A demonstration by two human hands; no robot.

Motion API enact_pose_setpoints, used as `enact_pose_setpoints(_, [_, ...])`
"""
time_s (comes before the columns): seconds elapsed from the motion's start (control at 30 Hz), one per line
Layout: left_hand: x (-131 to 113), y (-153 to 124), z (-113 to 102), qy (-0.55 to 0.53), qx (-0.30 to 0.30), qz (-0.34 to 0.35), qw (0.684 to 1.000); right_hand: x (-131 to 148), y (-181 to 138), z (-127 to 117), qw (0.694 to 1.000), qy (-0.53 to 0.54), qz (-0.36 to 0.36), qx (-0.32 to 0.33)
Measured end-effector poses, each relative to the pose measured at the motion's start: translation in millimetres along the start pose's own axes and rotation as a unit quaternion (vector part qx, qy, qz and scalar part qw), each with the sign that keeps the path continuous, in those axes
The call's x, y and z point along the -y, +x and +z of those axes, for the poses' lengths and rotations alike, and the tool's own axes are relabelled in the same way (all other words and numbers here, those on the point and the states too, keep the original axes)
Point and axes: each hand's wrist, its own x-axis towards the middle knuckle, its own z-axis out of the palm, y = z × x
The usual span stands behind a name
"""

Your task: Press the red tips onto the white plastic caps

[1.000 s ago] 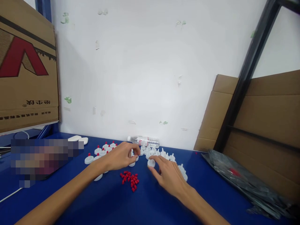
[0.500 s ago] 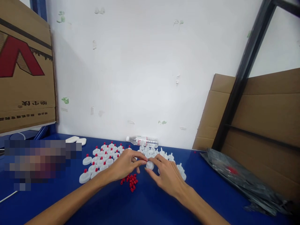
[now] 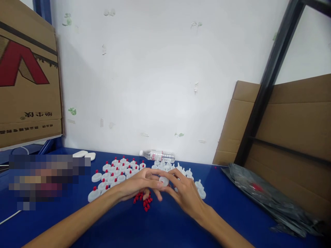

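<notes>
Between the fingers of both hands is a white nozzle cap, its round open side turned towards me and a little red showing inside. My left hand grips it from the left with thumb and index finger, and my right hand closes on its right edge. Under my left fingers lies a small pile of red tip caps. Left of the hands stand rows of white nozzle caps with red tips. Bare white nozzle caps are grouped behind and beside my right hand, partly hidden by it.
A clear plastic bottle lies at the wall. White oval objects rest at the back left, near a blurred patch. A cardboard box stands left; grey plastic bags and cardboard are at the right of the blue table.
The white nozzle cap has been tipped and moved slightly left. My left hand has turned, its thumb and index finger now spanning the cap; my right hand has barely moved.
</notes>
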Motion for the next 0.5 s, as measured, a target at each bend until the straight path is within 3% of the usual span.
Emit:
enact_pose_setpoints(0.07, [0.7, -1.0, 4.9, 0.008, 0.023, 0.006, 1.0, 1.3, -0.5, -1.8, 1.0, 0.012, -0.013, 0.004])
enact_pose_setpoints(0.27, [3.7, 0.0, 5.8, 0.087, 0.011, 0.034, 0.996, 3.2, -0.6, -2.9, 0.999, 0.012, -0.029, -0.012])
enact_pose_setpoints(0.5, [2.5, 0.7, 3.9, 0.093, 0.018, 0.048, 0.994, 3.6, -0.3, -1.7, 0.999, -0.01, -0.033, -0.017])
